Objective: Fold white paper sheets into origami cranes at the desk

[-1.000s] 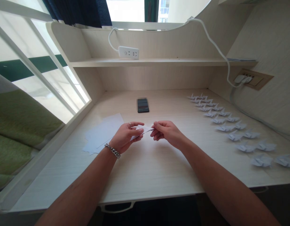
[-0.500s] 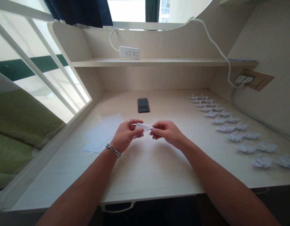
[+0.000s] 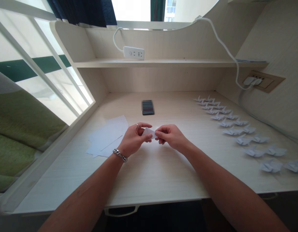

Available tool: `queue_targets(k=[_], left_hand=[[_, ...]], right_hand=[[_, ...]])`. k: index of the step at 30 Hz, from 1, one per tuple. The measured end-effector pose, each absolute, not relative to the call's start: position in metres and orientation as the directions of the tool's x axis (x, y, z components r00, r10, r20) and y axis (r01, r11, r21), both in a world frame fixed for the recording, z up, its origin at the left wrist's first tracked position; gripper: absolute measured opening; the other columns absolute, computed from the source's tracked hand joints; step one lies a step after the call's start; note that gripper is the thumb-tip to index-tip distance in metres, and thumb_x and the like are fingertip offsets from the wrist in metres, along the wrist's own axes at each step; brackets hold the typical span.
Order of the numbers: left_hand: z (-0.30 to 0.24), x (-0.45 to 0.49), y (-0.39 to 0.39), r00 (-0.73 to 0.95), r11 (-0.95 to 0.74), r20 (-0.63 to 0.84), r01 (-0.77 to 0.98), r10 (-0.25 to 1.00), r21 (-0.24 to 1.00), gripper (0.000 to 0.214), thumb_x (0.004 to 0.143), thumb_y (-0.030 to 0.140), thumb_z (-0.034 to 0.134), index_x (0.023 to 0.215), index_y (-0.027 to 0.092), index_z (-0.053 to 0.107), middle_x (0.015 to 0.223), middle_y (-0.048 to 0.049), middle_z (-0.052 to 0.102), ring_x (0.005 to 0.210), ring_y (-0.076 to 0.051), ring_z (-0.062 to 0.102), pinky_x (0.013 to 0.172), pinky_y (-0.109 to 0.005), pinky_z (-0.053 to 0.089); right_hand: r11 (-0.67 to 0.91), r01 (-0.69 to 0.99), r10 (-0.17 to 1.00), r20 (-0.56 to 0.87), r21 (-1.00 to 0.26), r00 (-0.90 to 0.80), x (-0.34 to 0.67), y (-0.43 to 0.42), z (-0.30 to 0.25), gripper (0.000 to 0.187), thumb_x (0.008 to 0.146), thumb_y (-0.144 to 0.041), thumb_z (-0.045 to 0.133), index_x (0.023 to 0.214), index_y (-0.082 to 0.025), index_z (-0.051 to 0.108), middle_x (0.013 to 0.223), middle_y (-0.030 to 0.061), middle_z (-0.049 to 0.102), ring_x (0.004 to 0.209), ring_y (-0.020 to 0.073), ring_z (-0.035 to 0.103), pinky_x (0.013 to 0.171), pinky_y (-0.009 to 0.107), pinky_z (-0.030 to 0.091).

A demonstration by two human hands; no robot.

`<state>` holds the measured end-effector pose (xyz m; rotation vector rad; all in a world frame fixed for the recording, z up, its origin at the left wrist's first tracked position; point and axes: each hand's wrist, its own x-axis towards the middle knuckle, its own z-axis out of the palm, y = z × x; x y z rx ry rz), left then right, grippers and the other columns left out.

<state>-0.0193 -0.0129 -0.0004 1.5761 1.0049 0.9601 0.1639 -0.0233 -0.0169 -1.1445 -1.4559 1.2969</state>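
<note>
A small folded piece of white paper (image 3: 150, 132) is held between both hands above the middle of the pale wooden desk (image 3: 151, 174). My left hand (image 3: 134, 139), with a ring and a chain bracelet, pinches its left side with closed fingers. My right hand (image 3: 170, 136) pinches its right tip, fingers curled. Most of the paper is hidden by the fingers.
Loose white sheets (image 3: 107, 137) lie left of my hands. A dark phone (image 3: 148, 107) rests further back. Two rows of several folded paper shapes (image 3: 235, 124) run along the right side. A power strip (image 3: 133, 53) sits on the shelf; a cable reaches the wall socket (image 3: 256, 81).
My hands have drawn closer together, so less of the folded paper shows between them. The view has shifted slightly.
</note>
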Motion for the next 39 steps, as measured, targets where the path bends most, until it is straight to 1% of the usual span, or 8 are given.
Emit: queue_targets(k=[5,9,11,19,22,29,35,39], left_hand=[[0.0002,-0.0186,-0.0134,0.363,-0.12,0.059,0.149,0.93,0.982,0.039,0.068,0.028,0.078,0.101,0.013,0.062,0.049,0.0095,0.044,0.057,-0.016,0.065,0.059,-0.028,0.051],[-0.0016,-0.0183,-0.0121,0.403,-0.023,-0.022,0.108,0.915,0.994,0.034,0.069,0.034,0.076,0.091,0.012,0.062,0.064,-0.0026,0.065,0.064,-0.019,0.066,0.063,-0.031,0.052],[-0.0023,-0.0178,-0.0115,0.403,-0.011,-0.033,0.107,0.915,0.994,0.032,0.071,0.039,0.074,0.082,0.012,0.063,0.069,-0.0066,0.068,0.067,-0.019,0.066,0.062,-0.03,0.05],[-0.0068,-0.0151,-0.009,0.309,-0.015,-0.02,0.111,0.951,0.994,0.033,0.074,0.045,0.068,0.065,0.013,0.063,0.054,0.0024,0.053,0.049,-0.008,0.042,0.048,-0.022,0.03],[-0.0073,-0.0159,-0.0078,0.324,0.025,-0.045,0.066,0.945,0.997,0.037,0.075,0.05,0.065,0.069,0.014,0.065,0.058,0.0001,0.056,0.052,-0.01,0.046,0.05,-0.024,0.033],[-0.0054,-0.0203,-0.0059,0.227,-0.05,0.0,0.214,0.974,0.976,0.031,0.069,0.045,0.073,0.073,0.015,0.069,0.056,0.0005,0.057,0.051,-0.01,0.044,0.05,-0.024,0.033],[-0.0046,-0.0169,-0.0095,0.264,-0.104,0.035,0.253,0.964,0.962,0.027,0.073,0.042,0.069,0.07,0.016,0.069,0.06,-0.0001,0.061,0.053,-0.011,0.047,0.052,-0.024,0.035],[-0.0035,-0.0118,-0.013,0.295,-0.17,0.081,0.293,0.952,0.941,0.028,0.073,0.043,0.067,0.069,0.015,0.069,0.066,-0.0019,0.064,0.061,-0.013,0.053,0.058,-0.025,0.039]], right_hand=[[0.062,0.109,0.973,0.036,-0.992,-0.23,0.1625,-0.0236,-0.0185,0.021,0.079,-0.035,0.064,0.075,-0.014,0.064,0.065,0.003,0.065,0.053,0.0111,0.058,0.052,0.024,0.047],[0.114,0.18,0.973,0.074,-0.977,-0.217,0.1608,-0.023,-0.02,0.021,0.08,-0.035,0.062,0.073,-0.015,0.062,0.062,0.0022,0.064,0.051,0.0107,0.056,0.05,0.024,0.044],[0.126,0.205,0.973,0.08,-0.971,-0.218,0.1602,-0.0232,-0.0199,0.021,0.08,-0.035,0.061,0.072,-0.015,0.061,0.062,0.0019,0.063,0.05,0.0107,0.055,0.048,0.023,0.042],[0.106,0.147,0.968,0.068,-0.983,-0.243,0.1587,-0.0239,-0.0178,0.02,0.078,-0.033,0.061,0.071,-0.015,0.061,0.059,0.0008,0.061,0.049,0.0101,0.053,0.049,0.023,0.041],[0.092,0.107,0.969,0.064,-0.99,-0.24,0.1589,-0.0235,-0.0173,0.02,0.078,-0.033,0.062,0.071,-0.015,0.061,0.059,0.0005,0.061,0.048,0.0096,0.052,0.048,0.023,0.04],[0.117,0.146,0.973,0.084,-0.982,-0.214,0.1597,-0.0227,-0.0205,0.02,0.079,-0.034,0.062,0.071,-0.015,0.061,0.061,0.0011,0.062,0.05,0.0103,0.054,0.05,0.024,0.041],[0.134,0.156,0.974,0.101,-0.979,-0.205,0.1582,-0.0231,-0.0235,0.02,0.077,-0.036,0.063,0.077,-0.016,0.065,0.069,0.0017,0.062,0.059,0.0129,0.058,0.056,0.025,0.047],[0.128,0.171,0.98,0.098,-0.977,-0.172,0.1566,-0.0218,-0.0246,0.02,0.074,-0.036,0.064,0.071,-0.016,0.064,0.067,0.0007,0.06,0.061,0.013,0.055,0.056,0.026,0.047]])
